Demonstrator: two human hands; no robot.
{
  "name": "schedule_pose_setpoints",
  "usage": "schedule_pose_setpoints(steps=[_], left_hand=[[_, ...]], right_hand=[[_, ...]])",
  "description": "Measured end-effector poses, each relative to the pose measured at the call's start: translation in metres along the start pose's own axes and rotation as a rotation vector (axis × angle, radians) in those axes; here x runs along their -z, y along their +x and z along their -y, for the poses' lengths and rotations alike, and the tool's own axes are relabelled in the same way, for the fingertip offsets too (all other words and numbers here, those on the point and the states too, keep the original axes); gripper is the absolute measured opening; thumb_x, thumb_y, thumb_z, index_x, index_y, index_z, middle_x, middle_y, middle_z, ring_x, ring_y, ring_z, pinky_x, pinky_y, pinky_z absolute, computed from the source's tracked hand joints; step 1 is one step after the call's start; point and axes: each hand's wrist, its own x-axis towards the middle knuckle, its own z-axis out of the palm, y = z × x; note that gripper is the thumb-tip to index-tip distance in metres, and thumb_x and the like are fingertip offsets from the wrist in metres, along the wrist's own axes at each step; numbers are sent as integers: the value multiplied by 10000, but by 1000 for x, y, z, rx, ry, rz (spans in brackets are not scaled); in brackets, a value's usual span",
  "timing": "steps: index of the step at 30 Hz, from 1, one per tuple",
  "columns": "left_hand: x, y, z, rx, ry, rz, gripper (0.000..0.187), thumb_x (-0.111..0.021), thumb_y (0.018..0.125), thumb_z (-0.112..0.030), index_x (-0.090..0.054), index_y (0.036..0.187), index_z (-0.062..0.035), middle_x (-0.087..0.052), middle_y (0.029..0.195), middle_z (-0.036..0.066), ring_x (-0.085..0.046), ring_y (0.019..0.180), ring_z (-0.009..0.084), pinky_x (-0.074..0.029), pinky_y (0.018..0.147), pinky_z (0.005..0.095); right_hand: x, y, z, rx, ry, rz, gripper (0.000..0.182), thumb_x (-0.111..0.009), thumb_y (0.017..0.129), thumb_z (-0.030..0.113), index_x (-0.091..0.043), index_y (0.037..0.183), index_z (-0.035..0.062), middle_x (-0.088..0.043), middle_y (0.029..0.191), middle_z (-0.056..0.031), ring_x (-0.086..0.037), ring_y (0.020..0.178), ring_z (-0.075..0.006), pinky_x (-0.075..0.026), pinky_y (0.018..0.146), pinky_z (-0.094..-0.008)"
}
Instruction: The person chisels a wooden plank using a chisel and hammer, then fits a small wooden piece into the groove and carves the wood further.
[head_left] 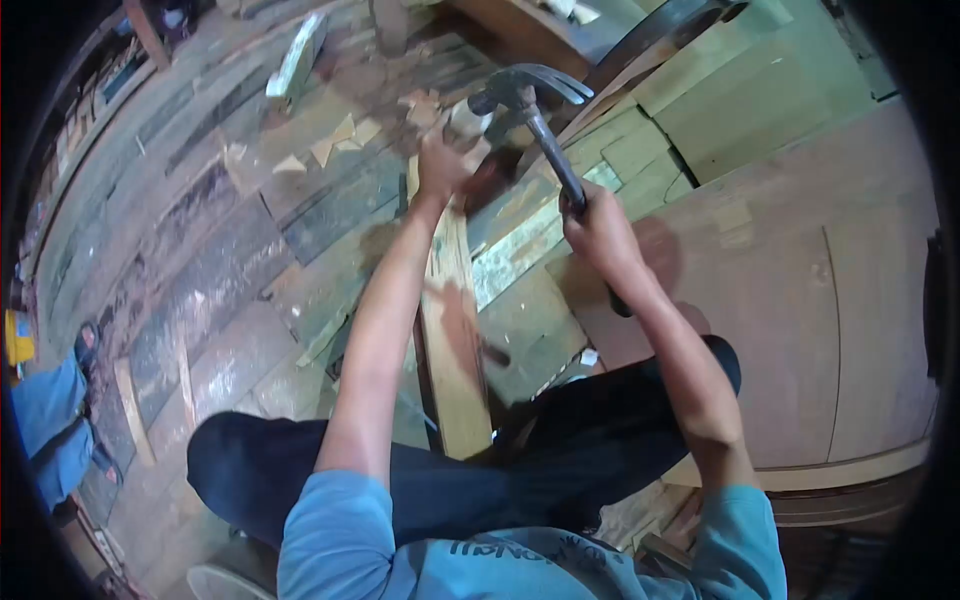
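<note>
Steel hammer (pixel 535 110) gripped by right fingers (pixel 590 215), raised

Woodworking shop, plywood sheets (pixel 800 330), scattered offcuts (pixel 340 135)

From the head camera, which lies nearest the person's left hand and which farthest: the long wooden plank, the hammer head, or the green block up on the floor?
1. Long wooden plank: the left hand rests at its top end.
2. Hammer head: just up and to the right.
3. Green block: far up and to the left, on the floorboards.
</note>
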Motion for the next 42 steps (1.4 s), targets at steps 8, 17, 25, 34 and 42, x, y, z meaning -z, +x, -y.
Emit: schedule_pose_setpoints(steps=[8,17,25,34,42], left_hand=[[0,3,10,-48,103,27,359,-698,635,-151,-637,968,-29,-678,867,156,-668,818,302,-509,731,363],[-1,2,23,26,129,72,491,-716,620,-210,-608,1058,-18,-654,956,197,-642,914,323,-494,802,373],[5,6,10,8,-21,84,447,-705,637,-181,-628,1044,-13,-676,915,170,-662,869,292,-504,783,364],[5,3,-2,-25,-43,41,422,-697,630,-143,-614,1022,-9,-673,884,164,-654,861,312,-510,772,374],[-6,-2,51,34,297,-5,515,-734,597,-233,-613,1042,-4,-662,964,214,-645,919,336,-502,812,383]], right_hand=[[12,-5,17,21,421,-347,72,-499,820,-9,-546,870,-27,-514,614,-126,-492,537,-197,-398,525,-352],[62,-6,49,34,515,-371,104,-522,813,-7,-560,909,5,-494,644,0,-450,552,-77,-364,485,-252],[1,-12,7,30,142,-147,138,-500,756,-31,-544,887,-25,-458,598,-109,-500,573,-181,-419,570,-331],[-22,-13,-5,-22,77,-71,216,-538,768,55,-587,968,-10,-599,783,-277,-597,815,-443,-468,713,-475],[83,-8,78,67,757,-546,83,-500,852,32,-547,920,24,-463,605,10,-467,476,-71,-359,423,-229]])
